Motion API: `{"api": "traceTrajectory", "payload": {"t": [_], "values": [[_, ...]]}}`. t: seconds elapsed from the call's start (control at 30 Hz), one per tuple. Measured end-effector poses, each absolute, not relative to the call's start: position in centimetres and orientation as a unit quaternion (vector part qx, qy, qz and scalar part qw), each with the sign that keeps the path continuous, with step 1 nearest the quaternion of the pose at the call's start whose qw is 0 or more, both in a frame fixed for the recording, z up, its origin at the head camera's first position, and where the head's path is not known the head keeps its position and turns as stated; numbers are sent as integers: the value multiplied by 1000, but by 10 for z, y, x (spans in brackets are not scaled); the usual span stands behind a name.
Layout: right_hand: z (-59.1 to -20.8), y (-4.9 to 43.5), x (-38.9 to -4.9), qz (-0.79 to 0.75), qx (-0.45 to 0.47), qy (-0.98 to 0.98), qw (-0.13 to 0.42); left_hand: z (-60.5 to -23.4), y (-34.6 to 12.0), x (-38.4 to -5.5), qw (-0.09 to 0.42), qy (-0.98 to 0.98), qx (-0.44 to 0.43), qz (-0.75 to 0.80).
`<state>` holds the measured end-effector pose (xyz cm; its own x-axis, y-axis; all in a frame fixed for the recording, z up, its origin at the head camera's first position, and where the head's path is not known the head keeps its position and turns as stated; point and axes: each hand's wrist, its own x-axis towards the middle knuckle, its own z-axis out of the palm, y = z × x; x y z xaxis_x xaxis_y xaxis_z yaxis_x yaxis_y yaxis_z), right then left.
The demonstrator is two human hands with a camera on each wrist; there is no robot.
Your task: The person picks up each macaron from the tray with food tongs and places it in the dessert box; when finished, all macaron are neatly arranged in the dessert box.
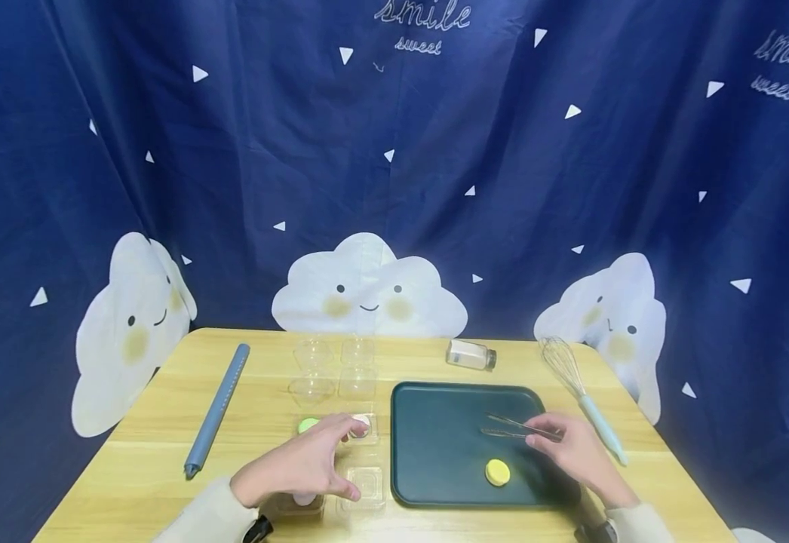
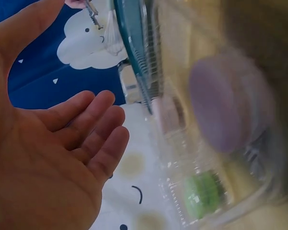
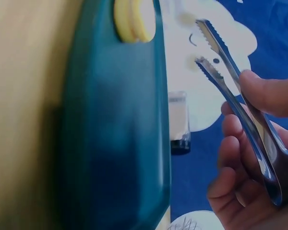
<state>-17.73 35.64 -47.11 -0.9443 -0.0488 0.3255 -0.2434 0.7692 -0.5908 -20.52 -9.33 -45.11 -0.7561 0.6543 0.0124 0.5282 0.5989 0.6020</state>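
My right hand [image 1: 574,449] holds metal tongs [image 3: 277,177] above the right part of a dark green tray [image 1: 449,430]. The toothed ends of the tongs stand apart with nothing between them. A yellow macaron [image 1: 498,473] lies on the tray, below and left of the tongs. With thumb and fingers spread, my left hand [image 1: 299,461] hovers over clear plastic boxes [image 1: 366,486] left of the tray. In the left wrist view a purple macaron [image 2: 218,105], a green macaron [image 2: 200,195] and a pale pink macaron [image 2: 166,115] sit in box compartments. My left hand partly hides the boxes in the head view.
More clear plastic boxes [image 1: 311,386] stand farther back. A blue-grey rod [image 1: 218,411] lies at the left. Behind the tray lies a jar with a dark lid [image 1: 469,354]. A whisk [image 1: 598,422] with a pale blue handle lies at the right. A blue curtain [image 1: 381,188] hangs behind the table.
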Motion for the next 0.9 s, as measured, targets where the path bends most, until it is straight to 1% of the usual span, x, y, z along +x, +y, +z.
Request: {"api": "traceTrajectory", "payload": {"t": [0.17,0.37,0.57,0.77,0.9], "values": [[-472,361,-167,331,92,-929,139,-456,-92,-202,117,891,332,285],[-478,369,-156,331,116,-932,95,-459,-92,-199,122,889,342,278],[-482,375,-150,326,152,-930,77,-463,-91,-200,119,893,347,262],[-483,376,-145,333,164,-928,37,-466,-90,-199,121,899,346,240],[-486,374,-146,329,170,-928,36,-466,-90,-198,123,898,349,239]]}}
